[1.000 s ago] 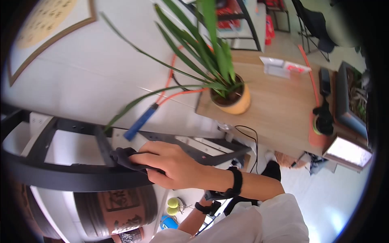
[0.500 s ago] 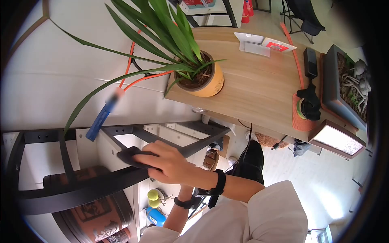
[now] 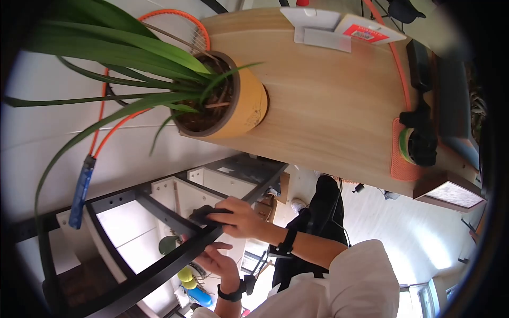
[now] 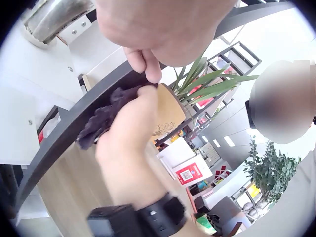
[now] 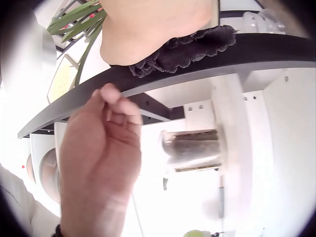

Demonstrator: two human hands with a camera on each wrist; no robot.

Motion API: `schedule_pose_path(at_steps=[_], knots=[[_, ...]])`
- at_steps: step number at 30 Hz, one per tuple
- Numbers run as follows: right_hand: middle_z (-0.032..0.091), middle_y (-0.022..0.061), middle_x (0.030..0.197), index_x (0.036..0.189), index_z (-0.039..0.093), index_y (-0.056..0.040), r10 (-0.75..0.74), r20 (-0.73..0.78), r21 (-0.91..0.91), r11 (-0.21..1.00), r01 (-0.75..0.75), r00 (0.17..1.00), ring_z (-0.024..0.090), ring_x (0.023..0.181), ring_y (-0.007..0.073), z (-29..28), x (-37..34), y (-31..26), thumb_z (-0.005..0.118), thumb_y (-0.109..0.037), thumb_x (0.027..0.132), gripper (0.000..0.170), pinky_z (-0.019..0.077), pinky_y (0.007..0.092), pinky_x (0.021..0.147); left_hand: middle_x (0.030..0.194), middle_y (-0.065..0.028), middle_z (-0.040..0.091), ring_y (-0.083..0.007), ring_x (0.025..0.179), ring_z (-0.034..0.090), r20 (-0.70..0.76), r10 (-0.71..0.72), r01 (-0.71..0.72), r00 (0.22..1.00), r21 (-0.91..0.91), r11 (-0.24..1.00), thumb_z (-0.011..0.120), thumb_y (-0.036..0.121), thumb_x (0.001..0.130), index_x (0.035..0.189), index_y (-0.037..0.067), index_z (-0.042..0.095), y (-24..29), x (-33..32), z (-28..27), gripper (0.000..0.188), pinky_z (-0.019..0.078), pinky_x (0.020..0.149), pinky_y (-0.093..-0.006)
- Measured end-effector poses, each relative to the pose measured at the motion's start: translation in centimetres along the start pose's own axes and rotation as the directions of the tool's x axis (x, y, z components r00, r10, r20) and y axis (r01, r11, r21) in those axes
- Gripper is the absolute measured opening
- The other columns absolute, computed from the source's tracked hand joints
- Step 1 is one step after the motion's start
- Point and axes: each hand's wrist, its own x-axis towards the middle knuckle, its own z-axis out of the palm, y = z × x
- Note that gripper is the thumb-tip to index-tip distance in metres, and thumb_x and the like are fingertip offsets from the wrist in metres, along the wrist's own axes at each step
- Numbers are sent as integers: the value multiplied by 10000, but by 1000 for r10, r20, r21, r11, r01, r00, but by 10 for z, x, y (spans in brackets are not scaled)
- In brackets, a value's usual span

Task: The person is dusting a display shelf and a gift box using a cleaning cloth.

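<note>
My right hand [image 3: 241, 218] holds a dark, ruffle-edged cloth [image 3: 204, 214] against the black shelf frame's curved front bar [image 3: 159, 269]. In the right wrist view the cloth [image 5: 190, 52] lies along the top of the bar, partly covered by that hand. Just below is my left hand [image 3: 220, 263], palm turned up, its fingertips right at the bar's lower edge. Seen from the right wrist, the left hand [image 5: 106, 153] has loosely bent fingers and nothing in them.
Beyond the shelf stands a wooden table [image 3: 323, 106] with a yellow potted plant [image 3: 246, 111] and a folded white card [image 3: 323, 29]. An orange racket with a blue handle [image 3: 82, 193] leans by the wall. Tennis balls [image 3: 186, 275] and a blue object [image 3: 200, 297] lie lower down.
My right hand has slid the cloth along the bar toward the table. The left hand has come up from below to the bar. The head view has shifted closer to the table.
</note>
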Motion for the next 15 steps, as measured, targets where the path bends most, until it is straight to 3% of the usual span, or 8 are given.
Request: schedule_pose_path(at_steps=[1,4,7,10,11,14,15], knots=[[590,125,1036,1067,667,-78,13,-6,-29,999,-13,1000,580,846,317,-4,-9,14,624,-47,639,432,495,402,724,1200,-200,545,-90,482,510,-89,86,-80,992,69,994,330,213,1027,1458,-59,163,-10,1,7,536,428,441,-197],[593,137,1023,1035,679,-68,108,0,-110,988,-107,994,587,890,328,-18,-39,53,627,-40,646,393,500,408,765,1199,-158,558,-78,505,516,-166,116,-103,979,85,991,321,233,1037,1480,-5,174,-12,0,15,524,411,454,-168],[584,146,1056,1038,682,-76,184,-6,-166,969,-182,983,582,940,336,-24,-69,97,622,-44,670,374,503,421,820,1256,-204,528,-137,535,585,-191,69,-50,979,101,994,379,204,1021,1499,-1,100,-12,0,17,590,456,448,-202],[580,148,1086,1031,683,-72,233,-26,-262,937,-231,972,586,970,336,-31,-98,140,620,-36,664,374,503,420,843,1188,-187,571,-129,573,594,-243,83,-81,967,17,997,387,192,1024,1511,42,121,-27,-3,16,575,454,441,-199],[587,150,1107,1027,690,-78,311,-25,-292,907,-305,950,588,990,328,-36,-108,154,595,-43,708,334,502,418,861,1057,-177,615,-125,589,591,-266,103,-104,958,11,994,382,143,1018,1515,62,131,-27,-3,17,562,445,433,-193],[619,180,1055,1057,674,-45,474,11,-281,847,-452,881,593,988,354,-53,-136,215,535,-55,776,314,490,418,860,934,-162,630,-106,562,572,-226,154,-67,962,353,933,444,118,991,1510,62,141,-45,-13,9,604,437,426,-203],[625,183,1065,1068,668,-45,588,61,-353,769,-533,807,589,1007,354,-60,-145,239,532,-85,798,306,483,413,875,855,-149,626,-137,634,594,-284,57,25,957,277,961,507,62,931,1476,29,175,-24,-10,26,639,489,519,-245]])
